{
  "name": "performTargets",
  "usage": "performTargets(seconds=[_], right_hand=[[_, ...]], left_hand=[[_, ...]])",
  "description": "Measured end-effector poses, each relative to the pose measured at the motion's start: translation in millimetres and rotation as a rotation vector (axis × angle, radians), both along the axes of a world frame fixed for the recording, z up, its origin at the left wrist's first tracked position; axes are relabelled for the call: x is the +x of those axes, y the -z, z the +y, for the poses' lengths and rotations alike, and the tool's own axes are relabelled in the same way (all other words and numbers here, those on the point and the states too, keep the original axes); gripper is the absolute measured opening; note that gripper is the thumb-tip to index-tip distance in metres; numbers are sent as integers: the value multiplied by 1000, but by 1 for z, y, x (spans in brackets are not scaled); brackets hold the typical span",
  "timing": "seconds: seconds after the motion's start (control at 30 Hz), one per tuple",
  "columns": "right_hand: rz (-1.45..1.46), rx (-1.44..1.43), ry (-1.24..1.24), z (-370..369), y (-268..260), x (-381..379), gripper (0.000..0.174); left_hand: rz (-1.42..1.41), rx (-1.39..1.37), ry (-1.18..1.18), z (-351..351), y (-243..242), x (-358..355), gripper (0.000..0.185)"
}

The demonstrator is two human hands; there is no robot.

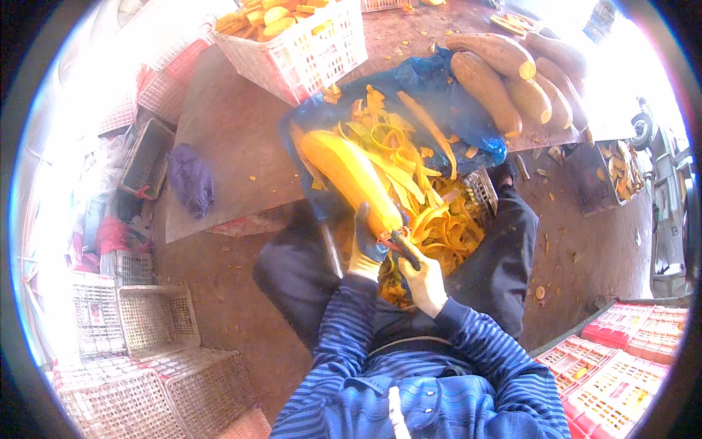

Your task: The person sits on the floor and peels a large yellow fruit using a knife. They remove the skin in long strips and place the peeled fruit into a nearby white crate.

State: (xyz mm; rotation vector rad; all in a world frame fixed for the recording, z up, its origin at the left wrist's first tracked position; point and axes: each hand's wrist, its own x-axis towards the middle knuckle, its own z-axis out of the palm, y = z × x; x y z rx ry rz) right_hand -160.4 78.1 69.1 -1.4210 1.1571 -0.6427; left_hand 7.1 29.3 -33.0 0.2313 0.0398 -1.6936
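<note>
A long peeled squash (345, 170), bright yellow-orange, slants toward me across the edge of a blue plastic sheet (433, 82). My left hand (366, 244), in a cream glove with a dark palm, holds its near end from the left side. In my right hand (425, 279), also gloved, is the dark handle of a peeler (405, 248). The peeler's orange-red head lies against the squash's near tip; its blade is too small to make out. Curled squash peelings (449, 236) heap up right of the squash and between my knees, partly over a crate (482, 195).
Several unpeeled squashes (488, 90) lie on the table's right side. A white crate (312, 52) of cut squash pieces stands at the back. A purple mesh bag (191, 180) rests left. Stacked crates (118, 400) flank me at left, red and white crates (598, 384) at right.
</note>
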Motion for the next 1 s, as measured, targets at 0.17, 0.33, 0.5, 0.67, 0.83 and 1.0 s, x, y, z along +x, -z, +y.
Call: performTargets(seconds=[0.17, 0.33, 0.5, 0.67, 0.83, 1.0], right_hand=[[-103, -41, 88, 20, 4, -10, 48], [-7, 221, 160, 17, 1, -19, 49], [-491, 75, 279, -39, -14, -9, 53], [16, 72, -46, -18, -25, 6, 60], [-479, 109, 309, -22, -26, 0, 65], [-342, -63, 195, -35, -20, 6, 62]], left_hand=[[39, 7, -9, -1, -12, -8, 63], [49, 128, -129, -16, -23, -6, 62], [36, 178, -144, -23, -25, -6, 63], [15, 83, -130, -31, -24, -13, 60], [-6, 37, -142, -37, -27, -16, 63], [19, 105, -147, -38, -29, -16, 67]])
